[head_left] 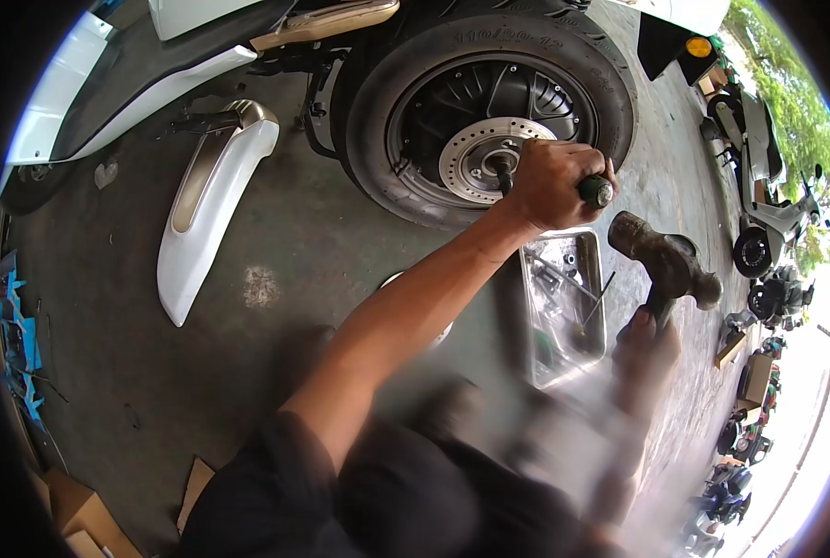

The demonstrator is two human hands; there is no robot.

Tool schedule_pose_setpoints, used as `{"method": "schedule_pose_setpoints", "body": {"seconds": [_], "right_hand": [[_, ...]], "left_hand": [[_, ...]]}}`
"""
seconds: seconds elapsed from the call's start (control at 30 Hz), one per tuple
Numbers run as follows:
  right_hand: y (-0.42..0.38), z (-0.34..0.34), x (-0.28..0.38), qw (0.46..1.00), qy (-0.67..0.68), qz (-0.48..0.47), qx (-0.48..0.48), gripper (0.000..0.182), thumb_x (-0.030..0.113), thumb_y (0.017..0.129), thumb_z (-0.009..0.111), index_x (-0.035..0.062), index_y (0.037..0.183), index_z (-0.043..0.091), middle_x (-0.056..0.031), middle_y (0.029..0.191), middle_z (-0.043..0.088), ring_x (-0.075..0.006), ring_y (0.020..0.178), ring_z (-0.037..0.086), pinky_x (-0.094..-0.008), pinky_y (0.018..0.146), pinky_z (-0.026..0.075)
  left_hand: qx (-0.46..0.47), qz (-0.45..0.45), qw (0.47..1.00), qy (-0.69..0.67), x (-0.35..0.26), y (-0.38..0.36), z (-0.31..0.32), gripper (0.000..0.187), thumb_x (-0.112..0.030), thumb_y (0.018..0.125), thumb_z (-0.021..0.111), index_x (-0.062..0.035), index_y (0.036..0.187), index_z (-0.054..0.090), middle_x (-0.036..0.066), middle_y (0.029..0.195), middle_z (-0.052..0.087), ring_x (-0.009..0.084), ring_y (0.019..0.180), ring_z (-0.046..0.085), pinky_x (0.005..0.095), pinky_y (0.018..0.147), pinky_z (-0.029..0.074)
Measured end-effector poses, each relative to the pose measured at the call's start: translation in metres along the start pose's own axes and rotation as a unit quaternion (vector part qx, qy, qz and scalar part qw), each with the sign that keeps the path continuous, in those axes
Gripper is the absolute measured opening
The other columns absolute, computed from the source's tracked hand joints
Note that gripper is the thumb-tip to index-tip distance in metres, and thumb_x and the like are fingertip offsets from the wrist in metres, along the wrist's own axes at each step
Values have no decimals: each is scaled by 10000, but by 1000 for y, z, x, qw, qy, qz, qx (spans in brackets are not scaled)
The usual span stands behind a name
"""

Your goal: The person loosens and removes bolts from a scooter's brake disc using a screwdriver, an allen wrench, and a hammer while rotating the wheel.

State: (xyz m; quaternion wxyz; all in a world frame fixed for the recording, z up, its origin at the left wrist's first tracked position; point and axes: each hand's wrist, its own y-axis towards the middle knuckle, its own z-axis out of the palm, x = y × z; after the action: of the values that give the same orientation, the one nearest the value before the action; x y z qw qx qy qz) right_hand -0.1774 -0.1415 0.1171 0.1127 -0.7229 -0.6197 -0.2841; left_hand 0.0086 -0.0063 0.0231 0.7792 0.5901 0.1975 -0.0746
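left hand (pixel 556 186): closed round tool handle (pixel 598 192), beside wheel hub (pixel 481 166), its butt pointing right. right hand (pixel 648 348): wrapped round hammer (pixel 668 264), head right of and nearer than butt, not touching.

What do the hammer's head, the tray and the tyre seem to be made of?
Hammer head: probably steel, dull and worn, judging by its mottled brownish-grey surface. Tray: likely bare metal, perhaps stainless steel, given its silvery shine. Tyre: apparently black rubber, matte, with lettering on its sidewall.
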Motion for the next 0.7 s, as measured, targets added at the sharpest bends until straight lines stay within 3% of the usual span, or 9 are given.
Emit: {"method": "schedule_pose_setpoints", "body": {"seconds": [0.1, 0.27, 0.47, 0.63, 0.7], "right_hand": [[0, 3, 2, 996, 78, 43, -4, 290, 272, 1034, 534, 29, 875, 541, 23, 627, 466, -45, 536, 387, -245, 481, 320], [1, 1, -4, 999, 48, 8, -4, 306, 304, 1030, 540, 34, 887, 540, 27, 620, 468, -50, 524, 419, -242, 469, 328], [4, 3, 7, 999, 16, 33, -8, 317, 314, 1029, 538, 34, 881, 543, 19, 607, 474, -56, 518, 430, -250, 465, 335], [11, 5, 26, 999, 11, -45, -23, 269, 261, 1026, 539, 12, 927, 563, 19, 609, 474, -54, 517, 411, -237, 475, 329], [22, 7, 24, 974, -106, -193, -47, 210, 172, 996, 566, -37, 1005, 580, -43, 614, 532, -114, 518, 455, -294, 502, 385]], "left_hand": [[-25, 1, 1000, 3, 1, 0, -3, 308, -12, 743, 706, -89, 615, 436, 75, 520, 494, 257, 408, 506, 349, 404, 371], [-18, 1, 1000, 17, -2, -1, -7, 315, -14, 742, 702, -96, 617, 424, 70, 507, 458, 253, 409, 496, 349, 404, 364], [-52, -7, 998, 20, 0, 2, -3, 326, -2, 727, 704, -99, 615, 413, 75, 509, 452, 259, 410, 492, 352, 403, 362], [-51, -28, 998, -16, 5, 2, -1, 268, -74, 749, 737, -102, 638, 495, 74, 550, 536, 264, 457, 551, 366, 442, 412], [-42, -30, 999, -19, 1, 1, -3, 244, -107, 735, 752, -103, 655, 521, 71, 572, 574, 270, 489, 587, 363, 468, 441]]}}
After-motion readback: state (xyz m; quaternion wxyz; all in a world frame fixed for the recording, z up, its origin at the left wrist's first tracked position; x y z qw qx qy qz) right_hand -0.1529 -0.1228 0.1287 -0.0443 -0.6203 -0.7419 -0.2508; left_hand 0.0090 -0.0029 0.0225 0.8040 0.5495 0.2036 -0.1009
